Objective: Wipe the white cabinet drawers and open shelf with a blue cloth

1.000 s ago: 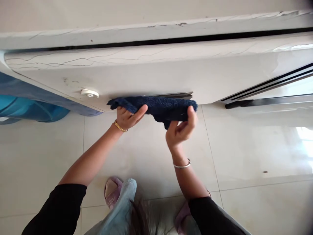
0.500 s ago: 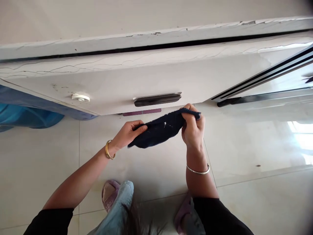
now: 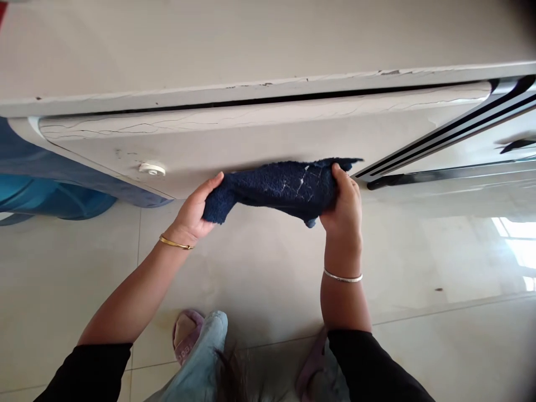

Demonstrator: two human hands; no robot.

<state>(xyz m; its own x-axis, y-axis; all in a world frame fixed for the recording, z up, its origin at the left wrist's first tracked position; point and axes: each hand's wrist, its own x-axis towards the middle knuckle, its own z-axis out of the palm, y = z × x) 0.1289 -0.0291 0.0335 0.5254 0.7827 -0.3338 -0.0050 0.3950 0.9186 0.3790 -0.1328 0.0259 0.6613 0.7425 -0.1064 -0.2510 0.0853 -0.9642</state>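
Observation:
A dark blue terry cloth with whitish marks stretches between my two hands. My left hand grips its left end, thumb on top and fingers underneath, out of sight. At the other end my right hand is closed on the cloth, with the thumb over it. Behind the cloth stands the pale front panel of a cabinet or drawer. Its dark handle is hidden now. Whether the cloth touches the panel I cannot tell.
A round white knob sticks out of the panel at left. Above is a pale top with a chipped edge. Blue plastic-looking material lies at far left. Black-striped trim runs at right. My slippered foot is on the tiled floor.
Both hands have moved up toward the panel, the left one also leftward. The cloth is turned, showing its fuzzy, marked side, and now covers the handle. The view has shifted slightly.

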